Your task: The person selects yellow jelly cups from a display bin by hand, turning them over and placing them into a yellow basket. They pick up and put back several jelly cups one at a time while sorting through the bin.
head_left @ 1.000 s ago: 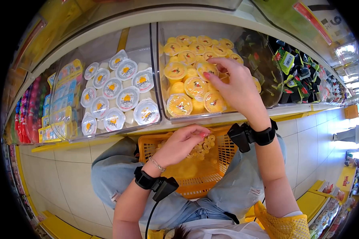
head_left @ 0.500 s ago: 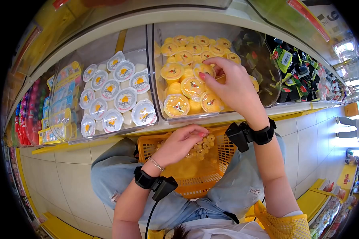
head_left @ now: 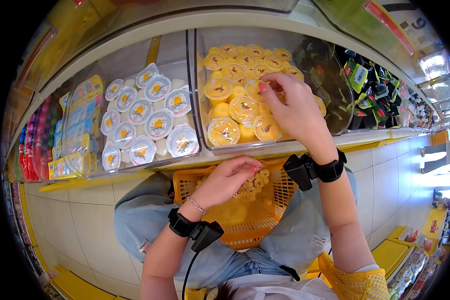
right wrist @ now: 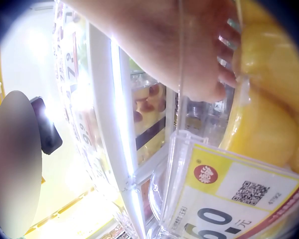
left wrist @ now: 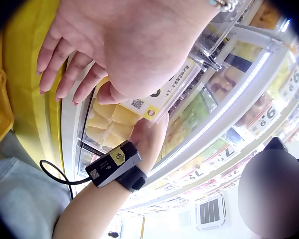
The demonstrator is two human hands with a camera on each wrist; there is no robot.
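Over the clear bin (head_left: 197, 107) of yellow cups, the right hand (head_left: 300, 107) has its thumb and bent index finger at the edge of one cup (head_left: 253, 91); no firm grip shows. In the right wrist view, the right hand (right wrist: 184, 50) has its fingertips beside large yellow cups (right wrist: 264, 124). The left hand (head_left: 225, 182) hangs above the orange basket (head_left: 247, 243), which holds small round-topped pieces (head_left: 252, 189). Its fingers are loose and hold nothing in the left wrist view, where the left hand (left wrist: 124, 45) shows its palm.
Left of the yellow cups is a bin of white-lidded cups (head_left: 160, 123). Black and green packets (head_left: 372, 90) fill the right side. A price card (right wrist: 239, 194) stands at the bin's front. A shelf edge (head_left: 225, 21) runs above, and the person's knees flank the basket.
The right thumb has lifted and drawn toward the index finger, off the middle of the cup. The left hand has stayed in place. The head view has shifted slightly.
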